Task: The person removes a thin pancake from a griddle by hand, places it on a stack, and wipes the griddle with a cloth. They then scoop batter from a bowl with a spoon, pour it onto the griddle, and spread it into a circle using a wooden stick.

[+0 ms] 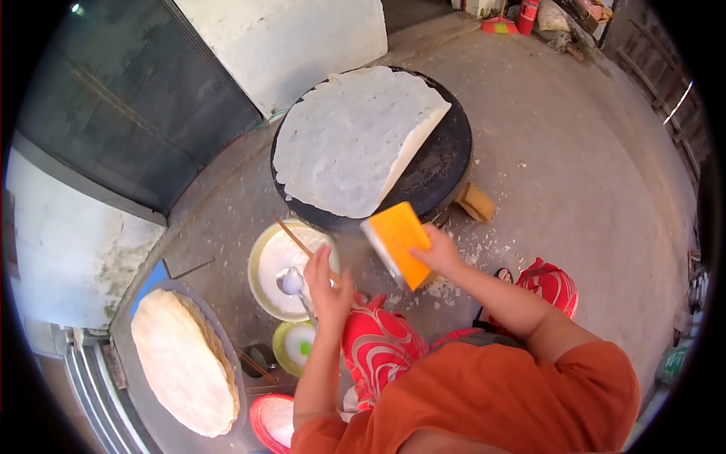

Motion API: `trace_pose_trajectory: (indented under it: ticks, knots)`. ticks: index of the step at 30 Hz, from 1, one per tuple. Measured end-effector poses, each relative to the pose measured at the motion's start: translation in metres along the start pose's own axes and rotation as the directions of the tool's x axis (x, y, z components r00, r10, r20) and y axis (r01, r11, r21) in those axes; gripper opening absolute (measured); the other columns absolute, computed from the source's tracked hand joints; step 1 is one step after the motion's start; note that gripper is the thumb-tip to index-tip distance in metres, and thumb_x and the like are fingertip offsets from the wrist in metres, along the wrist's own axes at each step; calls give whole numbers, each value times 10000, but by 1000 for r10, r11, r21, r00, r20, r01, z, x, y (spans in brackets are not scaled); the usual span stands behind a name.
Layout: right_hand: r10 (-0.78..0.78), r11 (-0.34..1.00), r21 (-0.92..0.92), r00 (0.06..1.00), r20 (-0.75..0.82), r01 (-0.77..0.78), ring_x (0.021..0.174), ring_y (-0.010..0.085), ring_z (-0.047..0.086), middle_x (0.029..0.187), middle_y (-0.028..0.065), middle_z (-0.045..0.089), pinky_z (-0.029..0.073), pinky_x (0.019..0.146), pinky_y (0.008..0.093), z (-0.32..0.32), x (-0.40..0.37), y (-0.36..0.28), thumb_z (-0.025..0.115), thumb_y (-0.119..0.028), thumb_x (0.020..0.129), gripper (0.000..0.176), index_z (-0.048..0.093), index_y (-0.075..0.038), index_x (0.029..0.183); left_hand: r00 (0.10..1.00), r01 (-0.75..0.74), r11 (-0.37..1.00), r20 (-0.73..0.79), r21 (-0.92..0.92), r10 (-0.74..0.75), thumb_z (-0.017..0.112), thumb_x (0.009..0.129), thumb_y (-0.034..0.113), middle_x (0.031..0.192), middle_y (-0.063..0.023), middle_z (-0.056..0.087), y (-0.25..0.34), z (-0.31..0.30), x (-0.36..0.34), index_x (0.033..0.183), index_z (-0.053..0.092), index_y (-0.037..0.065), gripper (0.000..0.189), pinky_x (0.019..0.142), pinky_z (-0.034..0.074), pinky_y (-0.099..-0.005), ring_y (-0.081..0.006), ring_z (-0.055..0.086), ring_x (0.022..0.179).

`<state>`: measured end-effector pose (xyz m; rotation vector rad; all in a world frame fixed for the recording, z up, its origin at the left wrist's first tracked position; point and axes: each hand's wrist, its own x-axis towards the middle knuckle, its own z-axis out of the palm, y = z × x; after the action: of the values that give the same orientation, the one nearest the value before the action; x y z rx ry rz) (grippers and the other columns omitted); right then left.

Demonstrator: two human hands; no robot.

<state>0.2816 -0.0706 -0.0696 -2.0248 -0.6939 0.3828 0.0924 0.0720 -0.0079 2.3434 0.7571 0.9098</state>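
Note:
My right hand [439, 253] grips an orange scraper [401, 240] with a pale edge, held tilted just in front of the round black griddle [442, 163]. A large thin flatbread sheet [355, 140] covers most of that griddle, its right edge lifted and folded over. My left hand [330, 291] is closed around a thin wooden stick [295, 236], above the right rim of a wide bowl of white batter [265, 291]. Beside this hand, a metal ladle [290, 282] rests in the batter, part of its handle hidden by my wrist.
A stack of flatbreads [185, 363] lies on a round board [240, 393] at the lower left. Nearby are a smaller green bowl [283, 352] and a red basin [261, 424]. A yellowish block [476, 203] juts out beside the griddle, with crumbs scattered on the floor.

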Motion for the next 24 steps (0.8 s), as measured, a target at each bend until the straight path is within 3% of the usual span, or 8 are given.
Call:
trace_pose_trajectory:
  ticks: [4, 8, 10, 14, 18, 20, 22, 24]
  knots:
    - [-121, 993, 11, 973, 197, 121, 798, 341, 587, 827, 163, 608, 467, 688, 386, -16, -6, -20, 651, -263, 683, 389, 519, -69, 993, 990, -128, 973, 90, 194, 112, 645, 633, 50, 1189, -140, 452, -36, 41, 45, 1186, 454, 36, 585, 935, 328, -403, -342, 413, 1065]
    - [-197, 909, -288, 920, 339, 300, 737, 318, 583, 782, 116, 605, 459, 615, 394, -60, 6, -34, 621, -196, 682, 326, 531, -74, 971, 956, -243, 924, 232, 294, 178, 567, 635, 27, 1196, -136, 452, -38, 62, 71, 1160, 467, 26, 535, 896, 360, -397, -324, 400, 1083]
    - [-561, 694, -330, 768, 309, 640, 701, 279, 575, 756, 84, 592, 458, 601, 364, -70, 11, -26, 604, -153, 671, 292, 546, -97, 952, 908, -381, 817, 343, 433, 242, 550, 643, 8, 1209, -112, 445, -51, 79, 76, 1171, 465, 52, 537, 859, 381, -382, -305, 409, 1075]
    - [-695, 397, -411, 561, 450, 821, 743, 189, 553, 816, 6, 562, 446, 624, 301, -70, 23, -21, 534, -142, 683, 264, 559, -122, 946, 888, -450, 793, 301, 410, 348, 574, 637, 19, 1069, -67, 541, -70, 96, 96, 852, 620, 79, 228, 760, 449, -359, -290, 464, 1011]
    - [-778, 310, -363, 454, 434, 878, 749, 166, 538, 840, -6, 548, 438, 631, 290, -40, 32, -29, 503, -157, 693, 287, 555, -128, 974, 930, -365, 886, 164, 286, 330, 584, 677, 60, 916, -70, 600, -72, 102, 128, 734, 621, 73, 69, 718, 465, -358, -277, 526, 923]
    - [-788, 307, -354, 444, 426, 884, 736, 166, 530, 827, -3, 536, 436, 633, 287, -18, 41, -31, 504, -179, 694, 318, 547, -131, 1004, 974, -175, 958, 183, 228, 134, 591, 717, 108, 819, -84, 615, -72, 103, 143, 764, 630, 77, 68, 693, 471, -361, -276, 560, 840]
    - [-790, 328, -358, 462, 404, 874, 726, 174, 529, 803, 4, 535, 433, 622, 296, 0, 59, -37, 506, -176, 684, 314, 548, -131, 993, 971, -196, 951, 185, 239, 154, 592, 738, 134, 778, -106, 623, -74, 99, 157, 789, 637, 65, 96, 666, 472, -371, -305, 578, 774]
    - [-748, 405, -419, 558, 359, 813, 720, 185, 530, 766, 12, 525, 431, 606, 311, 12, 83, -42, 502, -165, 686, 276, 555, -130, 955, 965, 29, 980, 250, 195, -78, 580, 743, 146, 739, -140, 611, -75, 97, 165, 780, 628, 66, 100, 637, 464, -400, -308, 586, 734]
